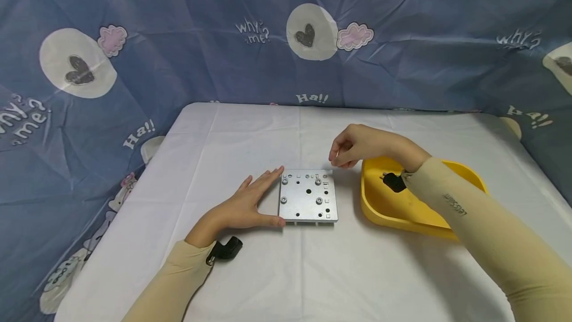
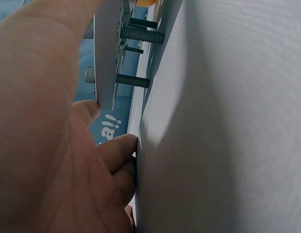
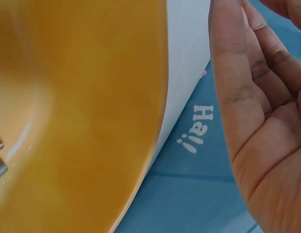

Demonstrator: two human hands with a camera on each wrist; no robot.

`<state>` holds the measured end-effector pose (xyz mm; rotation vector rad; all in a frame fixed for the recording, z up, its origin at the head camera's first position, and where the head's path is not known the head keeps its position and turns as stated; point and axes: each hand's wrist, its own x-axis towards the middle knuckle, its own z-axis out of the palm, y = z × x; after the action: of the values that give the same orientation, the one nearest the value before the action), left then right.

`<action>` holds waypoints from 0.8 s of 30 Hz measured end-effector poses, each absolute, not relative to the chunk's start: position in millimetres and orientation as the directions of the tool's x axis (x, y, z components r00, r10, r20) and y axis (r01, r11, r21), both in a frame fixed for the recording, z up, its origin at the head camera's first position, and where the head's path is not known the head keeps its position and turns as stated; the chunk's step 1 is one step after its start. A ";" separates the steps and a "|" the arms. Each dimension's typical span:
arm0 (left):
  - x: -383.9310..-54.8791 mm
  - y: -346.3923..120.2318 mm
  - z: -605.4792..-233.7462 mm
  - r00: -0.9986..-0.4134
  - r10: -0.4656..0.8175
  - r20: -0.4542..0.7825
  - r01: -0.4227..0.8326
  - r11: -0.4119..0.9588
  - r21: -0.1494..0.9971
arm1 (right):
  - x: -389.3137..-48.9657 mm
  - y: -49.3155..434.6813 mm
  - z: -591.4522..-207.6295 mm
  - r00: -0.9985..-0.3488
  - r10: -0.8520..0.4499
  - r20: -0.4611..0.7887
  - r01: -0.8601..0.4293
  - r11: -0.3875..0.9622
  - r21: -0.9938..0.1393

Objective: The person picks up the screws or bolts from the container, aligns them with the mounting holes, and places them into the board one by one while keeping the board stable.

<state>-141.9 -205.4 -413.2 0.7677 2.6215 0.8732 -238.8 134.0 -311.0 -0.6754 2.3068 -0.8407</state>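
Observation:
A flat silver metal plate (image 1: 308, 195) with several holes lies on the white table. Socket-head screws (image 1: 318, 182) sit in it, and their threaded shanks (image 2: 143, 34) stick out below in the left wrist view. My left hand (image 1: 243, 207) holds the plate at its left side, thumb at the near corner and index finger at the far corner. Above the table, beyond the plate's far right corner, my right hand (image 1: 364, 144) has its fingers bent and thumb close to them. Whether anything small is between those fingertips cannot be seen.
A yellow tray (image 1: 373, 215) stands to the right of the plate, partly under my right forearm. Small metal pieces (image 3: 0, 167) lie inside it. Behind the table hangs a blue printed cloth (image 1: 250, 73).

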 end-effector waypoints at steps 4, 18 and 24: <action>-141.5 -204.4 -410.7 -0.822 0.560 -0.106 0.389 0.688 0.613 | -236.3 140.9 -309.4 -0.708 -0.614 -0.348 -0.242 0.674 -0.698; -143.5 -204.8 -412.8 -0.823 0.561 -0.091 0.394 0.680 0.619 | -231.2 172.3 -313.5 -0.703 -0.618 -0.353 -0.224 0.663 -0.714; -142.6 -205.3 -413.1 -0.823 0.559 -0.098 0.392 0.685 0.615 | -228.6 179.0 -317.5 -0.703 -0.617 -0.355 -0.200 0.649 -0.734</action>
<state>-142.6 -205.3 -413.1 0.7572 2.6198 0.8613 -228.6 179.0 -317.5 -0.6322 2.2689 -0.9124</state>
